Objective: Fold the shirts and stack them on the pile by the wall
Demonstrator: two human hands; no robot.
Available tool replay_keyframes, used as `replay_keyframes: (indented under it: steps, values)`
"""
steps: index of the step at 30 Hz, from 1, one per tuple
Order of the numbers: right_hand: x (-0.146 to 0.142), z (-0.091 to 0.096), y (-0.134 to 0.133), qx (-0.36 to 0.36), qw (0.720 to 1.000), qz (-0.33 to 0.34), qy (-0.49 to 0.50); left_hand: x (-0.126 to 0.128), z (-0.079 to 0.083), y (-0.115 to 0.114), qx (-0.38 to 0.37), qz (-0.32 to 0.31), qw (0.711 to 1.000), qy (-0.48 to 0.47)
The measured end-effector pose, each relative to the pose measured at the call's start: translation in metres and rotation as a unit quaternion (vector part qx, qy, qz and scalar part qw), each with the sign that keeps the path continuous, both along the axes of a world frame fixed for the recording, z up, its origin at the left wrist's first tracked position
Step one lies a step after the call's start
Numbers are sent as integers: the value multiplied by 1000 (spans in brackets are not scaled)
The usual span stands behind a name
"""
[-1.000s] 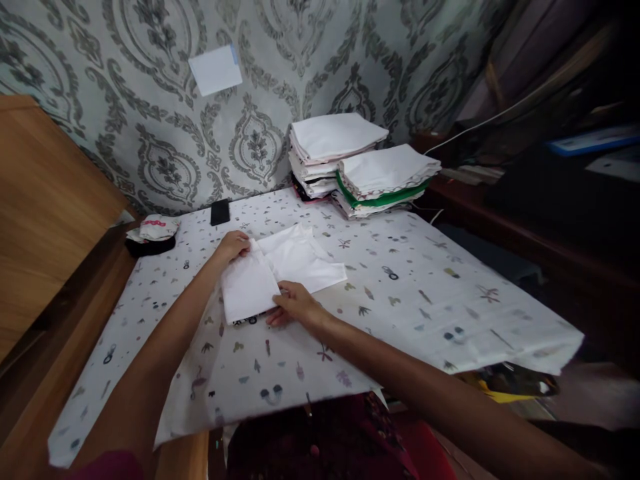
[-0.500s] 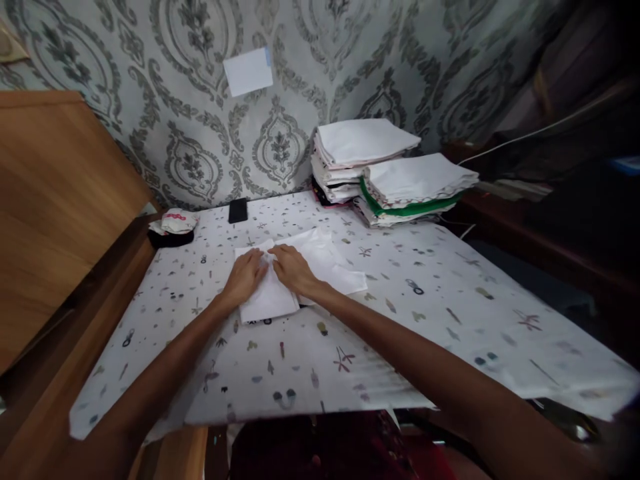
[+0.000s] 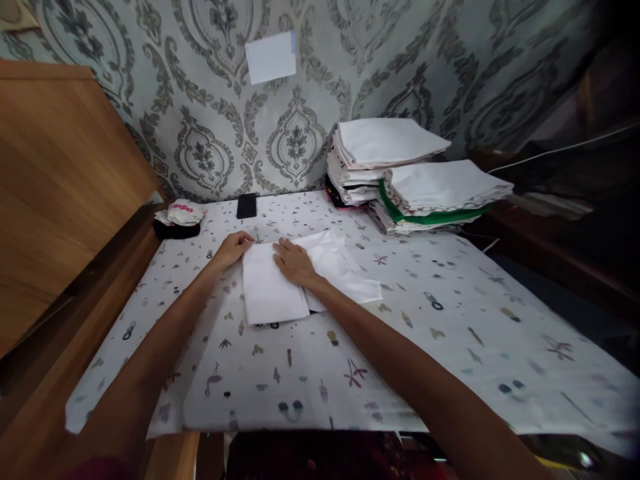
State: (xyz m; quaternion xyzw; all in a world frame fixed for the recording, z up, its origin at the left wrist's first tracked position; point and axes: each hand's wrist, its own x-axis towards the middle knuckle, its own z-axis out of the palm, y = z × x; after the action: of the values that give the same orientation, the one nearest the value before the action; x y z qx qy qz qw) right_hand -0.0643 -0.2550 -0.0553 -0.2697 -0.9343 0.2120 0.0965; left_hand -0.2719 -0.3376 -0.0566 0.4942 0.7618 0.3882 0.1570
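A white cloth (image 3: 273, 290) lies partly folded on the patterned table cover (image 3: 400, 320), with an unfolded part (image 3: 345, 270) spread to its right. My left hand (image 3: 231, 248) rests at the cloth's far left corner, its fingers curled onto the edge. On the fold's top, near the far edge, my right hand (image 3: 293, 260) lies flat with fingers stretched out, pressing down.
Two stacks of folded white cloths (image 3: 385, 157) (image 3: 440, 193) stand at the back right against the wallpapered wall. A black phone (image 3: 247, 205) and a small bundle (image 3: 179, 219) lie at the back left. A wooden cabinet (image 3: 55, 173) rises on the left.
My right hand moved from the cloth's near edge up to its far edge. My left hand shifted out to the far left corner. The camera turned left.
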Motion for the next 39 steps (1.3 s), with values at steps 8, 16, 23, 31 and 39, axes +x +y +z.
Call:
replay_keyframes:
  steps: [8,16,23,31,39]
  values:
    - [-1,1,2,-11,1000,10,-23,-11,0,-4,-7,-99,995,-22]
    - [-3,-3,7,-26,999,22,-25,-9,-6,-16,-14,-63,991,116]
    - [-7,-14,12,-33,999,28,-11,1,-8,-26,-52,-37,968,242]
    - [-5,-9,11,-42,999,23,-16,77,26,-93,28,-50,973,224]
    - [-7,2,-15,41,990,112,77,183,20,-178,-270,-197,858,391]
